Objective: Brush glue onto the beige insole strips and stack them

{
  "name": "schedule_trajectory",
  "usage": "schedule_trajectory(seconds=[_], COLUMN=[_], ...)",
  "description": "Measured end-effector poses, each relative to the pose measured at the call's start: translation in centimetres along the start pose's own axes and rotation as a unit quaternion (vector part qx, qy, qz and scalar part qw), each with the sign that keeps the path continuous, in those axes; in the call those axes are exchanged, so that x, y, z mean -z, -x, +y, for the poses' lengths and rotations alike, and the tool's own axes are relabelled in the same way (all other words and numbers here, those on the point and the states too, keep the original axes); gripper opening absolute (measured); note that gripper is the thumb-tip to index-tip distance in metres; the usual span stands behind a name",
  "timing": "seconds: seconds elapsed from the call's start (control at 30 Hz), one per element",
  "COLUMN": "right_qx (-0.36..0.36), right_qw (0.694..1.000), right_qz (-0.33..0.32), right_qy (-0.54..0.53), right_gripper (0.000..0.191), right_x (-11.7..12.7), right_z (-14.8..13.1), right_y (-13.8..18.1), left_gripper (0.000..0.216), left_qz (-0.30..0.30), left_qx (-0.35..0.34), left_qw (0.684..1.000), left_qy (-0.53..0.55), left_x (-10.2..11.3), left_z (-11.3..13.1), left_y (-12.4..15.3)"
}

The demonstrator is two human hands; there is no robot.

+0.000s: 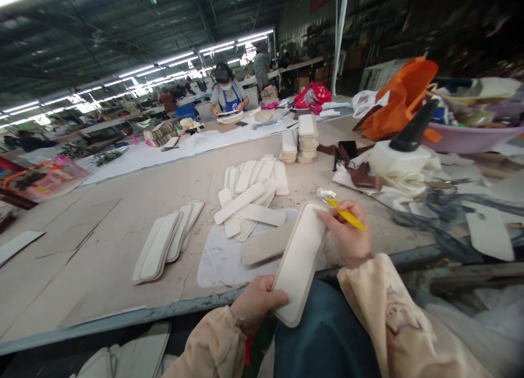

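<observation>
My left hand (257, 303) grips the near end of a long cream padded strip (299, 261) with rounded ends, held tilted over my lap at the table's front edge. My right hand (347, 233) holds a yellow brush handle (347, 214) whose whitish tip points at the strip's far end, and its fingers touch the strip's upper right edge. Just left of the held strip, a tan strip (266, 246) lies on a white sheet (221, 258). A loose pile of cream strips (249, 195) lies beyond it.
A fanned row of strips (166, 241) lies at the left on the brown table (102, 214). Stacks of strips (307, 138), a white glue container with a black spout (403, 154), scissors (434, 214), an orange bag (399, 97) and a basin (470, 138) crowd the right. Another person (227, 94) works far back.
</observation>
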State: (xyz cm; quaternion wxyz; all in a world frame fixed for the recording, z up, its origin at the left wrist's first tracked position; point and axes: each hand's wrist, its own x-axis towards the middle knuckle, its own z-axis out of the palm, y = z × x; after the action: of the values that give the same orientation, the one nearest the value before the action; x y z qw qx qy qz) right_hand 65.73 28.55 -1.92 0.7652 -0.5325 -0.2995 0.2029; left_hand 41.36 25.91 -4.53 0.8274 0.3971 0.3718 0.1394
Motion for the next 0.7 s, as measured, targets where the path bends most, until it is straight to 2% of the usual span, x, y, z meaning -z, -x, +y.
schedule_trajectory(seconds=[0.2, 0.37, 0.53, 0.7], right_qx=[-0.002, 0.01, 0.007, 0.031], right_qw=[1.0, 1.0, 1.0, 0.999], right_qz=[0.001, 0.0, -0.001, 0.018], right_qy=[0.021, 0.009, 0.016, 0.024], right_gripper=[0.044, 0.042, 0.042, 0.039], right_x=[-0.2, -0.5, -0.6, -0.6], right_z=[-0.1, -0.4, -0.3, -0.1], right_y=[0.3, 0.5, 0.6, 0.6], left_gripper=[0.054, 0.056, 0.054, 0.057], left_qz=[0.006, -0.01, 0.029, 0.027], left_qx=[-0.005, -0.007, -0.009, 0.002], left_qw=[1.0, 1.0, 0.999, 1.0], left_qy=[0.002, 0.021, 0.017, 0.0], left_x=[0.0, -0.1, -0.5, -0.5], left_z=[-0.2, 0.6, 1.2, 0.7], left_y=[0.5, 0.8, 0.5, 0.2])
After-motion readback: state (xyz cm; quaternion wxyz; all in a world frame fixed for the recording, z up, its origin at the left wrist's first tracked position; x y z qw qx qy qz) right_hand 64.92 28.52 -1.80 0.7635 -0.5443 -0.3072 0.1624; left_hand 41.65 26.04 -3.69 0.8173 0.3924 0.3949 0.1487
